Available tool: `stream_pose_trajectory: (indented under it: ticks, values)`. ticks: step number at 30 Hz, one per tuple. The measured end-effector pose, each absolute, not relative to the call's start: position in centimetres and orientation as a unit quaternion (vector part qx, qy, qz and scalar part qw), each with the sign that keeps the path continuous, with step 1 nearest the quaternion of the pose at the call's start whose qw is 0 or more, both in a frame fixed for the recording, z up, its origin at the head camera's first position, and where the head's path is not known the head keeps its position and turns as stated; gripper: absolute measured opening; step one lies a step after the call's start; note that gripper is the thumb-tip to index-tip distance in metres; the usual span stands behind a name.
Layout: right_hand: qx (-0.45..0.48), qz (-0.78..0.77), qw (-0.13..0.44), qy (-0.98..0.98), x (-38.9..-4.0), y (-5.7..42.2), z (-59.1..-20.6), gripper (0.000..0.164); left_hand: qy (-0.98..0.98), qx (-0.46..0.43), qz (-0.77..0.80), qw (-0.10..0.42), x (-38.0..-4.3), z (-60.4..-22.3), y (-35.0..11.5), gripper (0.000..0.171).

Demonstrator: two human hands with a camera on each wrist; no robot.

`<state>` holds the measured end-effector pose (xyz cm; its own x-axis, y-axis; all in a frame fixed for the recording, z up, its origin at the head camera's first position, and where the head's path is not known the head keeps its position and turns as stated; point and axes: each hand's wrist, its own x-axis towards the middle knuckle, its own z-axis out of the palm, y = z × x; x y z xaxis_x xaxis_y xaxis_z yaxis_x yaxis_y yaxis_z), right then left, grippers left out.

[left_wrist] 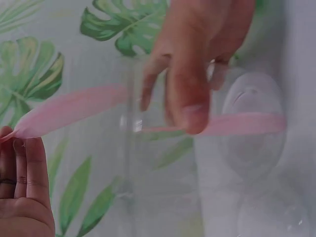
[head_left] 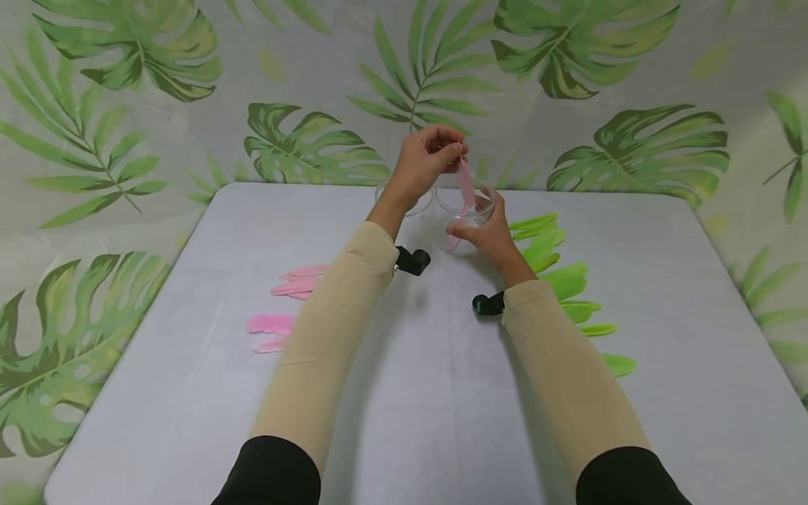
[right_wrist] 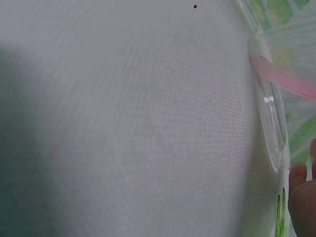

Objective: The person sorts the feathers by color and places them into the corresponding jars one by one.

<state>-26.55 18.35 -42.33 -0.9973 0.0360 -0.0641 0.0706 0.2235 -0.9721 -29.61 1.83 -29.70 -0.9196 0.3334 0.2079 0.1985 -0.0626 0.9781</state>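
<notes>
My left hand (head_left: 424, 163) pinches a pink feather (head_left: 466, 184) by its thin quill end, above a clear jar (head_left: 440, 228). The feather hangs down, its broad end at the jar's mouth. My right hand (head_left: 494, 235) grips the jar from its right side, thumb in front. Inside the jar, another pink feather (left_wrist: 247, 123) shows through the wall in the left wrist view. At the edge of the right wrist view, the jar's base (right_wrist: 271, 118) stands at the white table, with only some fingertips (right_wrist: 297, 173) of my right hand in sight.
A second clear jar (head_left: 421, 206) stands close on the left, partly behind my left wrist. Several pink feathers (head_left: 271, 323) lie on the white table (head_left: 158, 393) beside my left forearm. Several bright green feathers (head_left: 564, 280) lie in a column along my right forearm. A leaf-patterned cloth (head_left: 303, 42) hangs behind.
</notes>
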Motion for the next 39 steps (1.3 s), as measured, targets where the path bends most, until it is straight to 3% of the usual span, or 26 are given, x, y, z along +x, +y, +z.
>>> stream_pose_trajectory:
  ticks: [14, 19, 39]
  values:
    - [0.047, -0.619, 0.023, 0.784, -26.7, 18.5, -42.4, 0.104, 0.684, 0.197, 0.698, 0.074, -29.5, -31.8, 3.0, 0.018]
    - [0.053, -0.626, 0.04, 0.777, -25.9, 18.1, -40.8, 0.107, 0.684, 0.196, 0.698, 0.082, -29.3, -32.2, 3.2, 0.018]
    - [0.044, -0.624, 0.015, 0.78, -26.8, 18.4, -42.5, 0.107, 0.693, 0.183, 0.689, 0.114, -28.9, -32.5, 3.3, 0.024]
